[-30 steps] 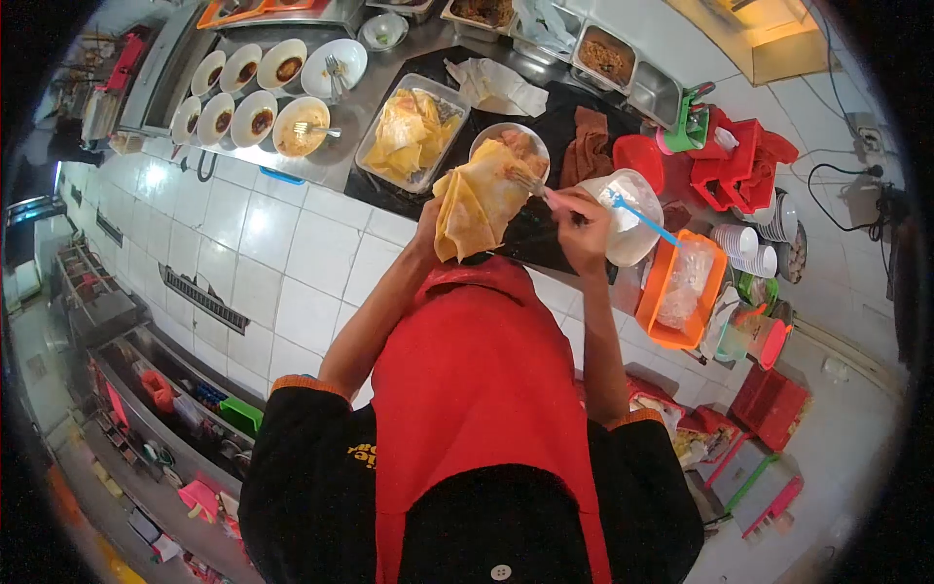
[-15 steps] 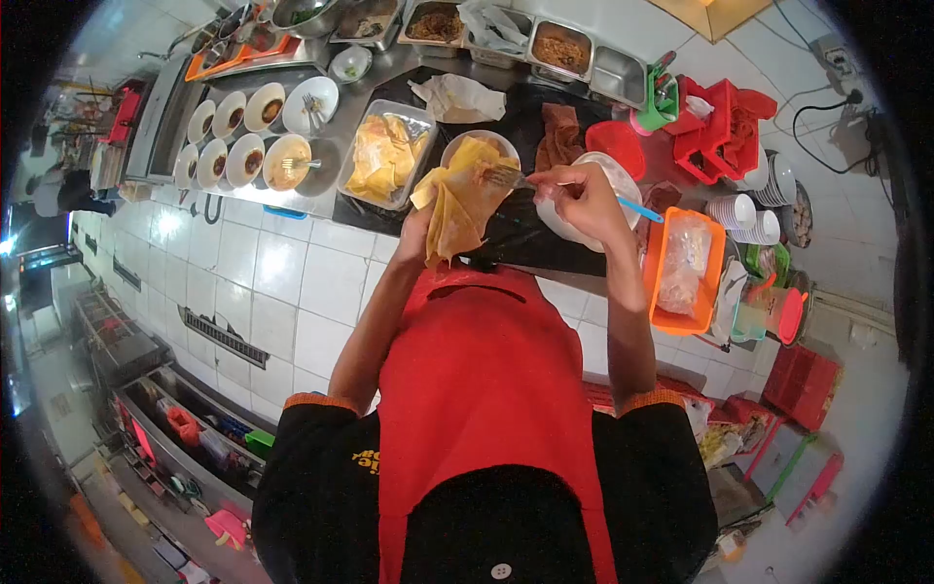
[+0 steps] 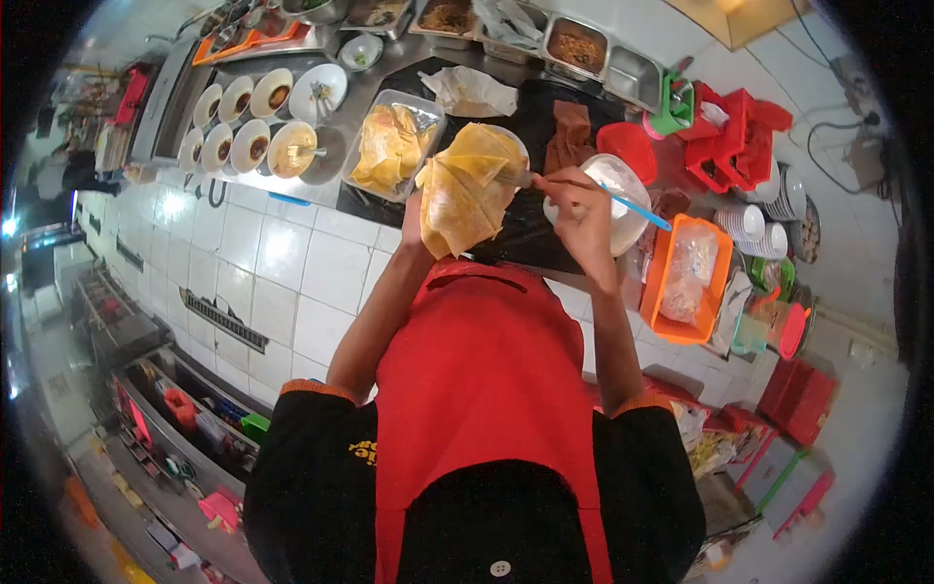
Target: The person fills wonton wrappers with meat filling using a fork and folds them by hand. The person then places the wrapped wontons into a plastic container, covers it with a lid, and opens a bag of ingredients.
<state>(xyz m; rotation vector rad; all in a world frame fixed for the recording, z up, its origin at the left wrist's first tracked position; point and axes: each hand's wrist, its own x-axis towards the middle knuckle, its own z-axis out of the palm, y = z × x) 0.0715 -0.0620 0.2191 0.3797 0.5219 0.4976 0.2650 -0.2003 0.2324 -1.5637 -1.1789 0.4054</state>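
Observation:
My left hand (image 3: 414,226) is closed on the near left side of a stack of thin yellow wrappers (image 3: 465,206), which covers most of its fingers. In my right hand (image 3: 574,206) is a fork (image 3: 520,178), its tines at the right edge of the wrappers. Behind them a white bowl (image 3: 523,141) is mostly hidden. More yellow sheets (image 3: 387,146) lie in a clear tray (image 3: 435,109) to the left. Just right of my right hand sits a white tub (image 3: 628,219) with a blue-handled utensil (image 3: 637,209) across it.
White bowls with dark sauce (image 3: 255,146) stand at the back left. Metal pans (image 3: 576,49) line the back. An orange basket (image 3: 689,282) holding plastic bags is at the right, near red baskets (image 3: 736,136). Crumpled paper (image 3: 470,92) and a brown cloth (image 3: 569,134) lie on the counter.
The wrappers lifted and folded half a second ago now lie spread more broadly over my left hand. My right hand has shifted slightly with the fork.

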